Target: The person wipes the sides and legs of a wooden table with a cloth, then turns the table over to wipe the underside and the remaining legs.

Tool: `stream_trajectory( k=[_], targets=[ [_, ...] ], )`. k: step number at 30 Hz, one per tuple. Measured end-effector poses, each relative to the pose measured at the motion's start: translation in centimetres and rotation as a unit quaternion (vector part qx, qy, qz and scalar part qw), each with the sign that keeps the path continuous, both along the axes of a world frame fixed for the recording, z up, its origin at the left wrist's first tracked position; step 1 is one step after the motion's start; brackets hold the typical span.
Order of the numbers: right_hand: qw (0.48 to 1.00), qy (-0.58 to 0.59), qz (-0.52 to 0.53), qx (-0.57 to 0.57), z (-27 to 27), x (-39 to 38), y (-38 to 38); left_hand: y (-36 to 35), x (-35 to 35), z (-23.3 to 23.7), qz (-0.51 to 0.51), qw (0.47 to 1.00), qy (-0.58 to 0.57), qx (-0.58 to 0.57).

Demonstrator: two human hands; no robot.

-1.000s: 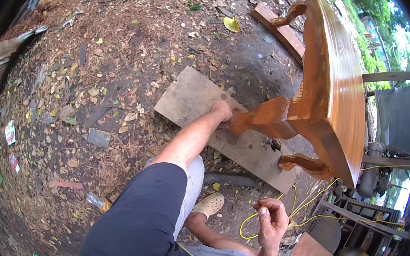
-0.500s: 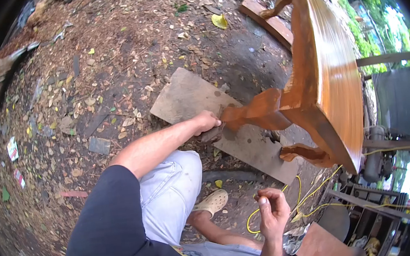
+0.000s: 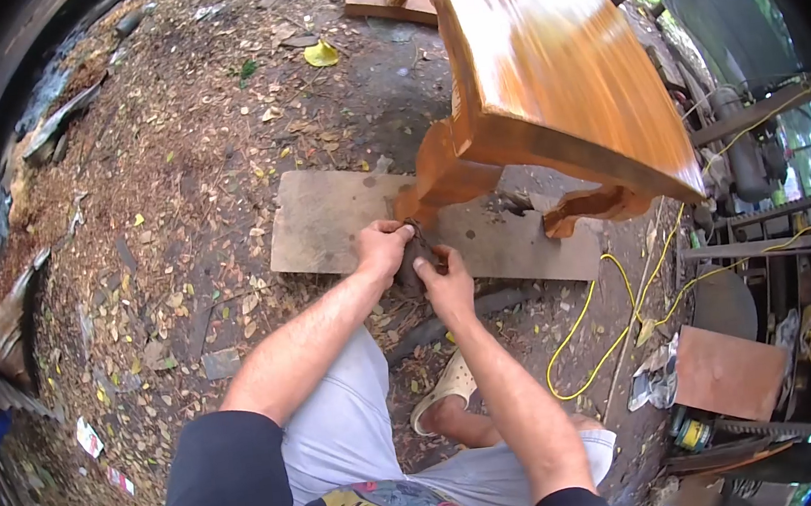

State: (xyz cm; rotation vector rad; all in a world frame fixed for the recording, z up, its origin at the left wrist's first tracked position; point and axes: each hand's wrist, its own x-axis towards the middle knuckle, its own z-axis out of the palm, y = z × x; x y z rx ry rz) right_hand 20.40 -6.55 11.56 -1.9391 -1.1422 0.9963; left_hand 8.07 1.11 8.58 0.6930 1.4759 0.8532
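Observation:
My left hand (image 3: 384,253) is closed on a dark, flat piece (image 3: 414,264) beside the foot of a carved wooden leg (image 3: 447,175). My right hand (image 3: 448,283) pinches the same dark piece from the other side, its thumb and fingers close together. What the piece is made of is hard to tell. The leg belongs to a glossy orange-brown wooden table (image 3: 552,50) and stands on a flat board (image 3: 322,212) with dark spots. Another curved leg (image 3: 598,205) meets the board's right part.
A yellow cord (image 3: 576,373) loops over the ground at the right. Beyond it lie a reddish-brown panel (image 3: 729,372) and a cluttered rack (image 3: 772,264). Leaf litter covers the soil at the left. My sandal (image 3: 445,390) is below my hands, near a dark stick (image 3: 499,300).
My right hand has moved up and left from the lower right and now grips the dark piece. The view has turned, so the table appears higher and tilted differently.

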Motion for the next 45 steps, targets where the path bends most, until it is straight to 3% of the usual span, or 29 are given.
stream_trajectory(
  k=[4, 8, 11, 14, 29, 35, 41, 45],
  targets=[
    [0.984, 0.151, -0.084, 0.033, -4.3, 0.2, 1.6, 0.6, 2.5, -2.3, 0.081, 0.988, -0.132, 0.013],
    [0.995, 0.046, -0.085, 0.031, -5.1, 1.5, 2.9, 1.1, 3.7, -1.9, 0.127, 0.960, -0.249, -0.027],
    [0.996, 0.047, -0.070, 0.022, -1.0, 0.7, 3.2, 1.5, 4.6, -3.6, 0.155, 0.933, -0.322, -0.033],
    [0.993, 0.075, -0.065, 0.066, -1.1, 0.8, 3.6, 2.1, 4.9, -4.1, 0.150, 0.917, -0.368, -0.019],
    [0.992, 0.066, -0.085, 0.068, 0.9, 0.3, 3.5, 3.2, 5.1, -3.1, 0.187, 0.926, -0.325, -0.036],
    [0.991, 0.084, -0.081, 0.070, 1.9, -0.2, 3.2, 2.3, 4.2, 0.2, 0.188, 0.938, -0.289, -0.022],
    [0.962, 0.199, -0.113, 0.148, 3.4, -1.6, 1.5, -0.6, 2.9, 2.9, 0.174, 0.942, -0.286, 0.024],
    [0.975, 0.195, -0.057, 0.095, -1.6, 0.4, -1.4, -6.2, 1.1, 2.9, 0.123, 0.977, -0.161, 0.059]
  ],
)
